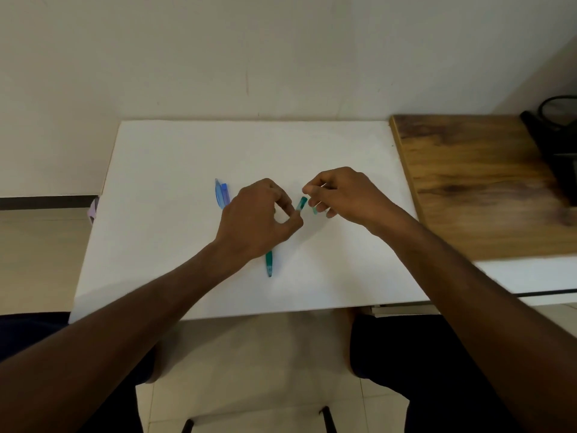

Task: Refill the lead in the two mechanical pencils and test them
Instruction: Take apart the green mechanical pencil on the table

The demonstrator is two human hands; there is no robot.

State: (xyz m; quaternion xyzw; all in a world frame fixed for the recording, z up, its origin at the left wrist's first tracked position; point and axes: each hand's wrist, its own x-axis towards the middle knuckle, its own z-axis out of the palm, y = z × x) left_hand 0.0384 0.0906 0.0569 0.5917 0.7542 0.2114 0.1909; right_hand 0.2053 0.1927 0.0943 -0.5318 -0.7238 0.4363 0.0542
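My left hand (259, 217) grips a green mechanical pencil (269, 264) over the white board (175, 245); its tip points toward me and its open top end pokes out by my fingers. My right hand (340, 195) hovers just right of that top end, fingertips pinched together, with a small green cap (315, 210) tucked under its fingers. Whether a lead is between the fingertips is too fine to tell. A blue mechanical pencil (222, 193) lies flat on the board, left of my left hand, partly hidden by it.
The white board lies on a table against a cream wall. A wooden tabletop (474, 182) adjoins it on the right, with a black object (559, 145) at its far right. My knees and a tiled floor show below the board's near edge.
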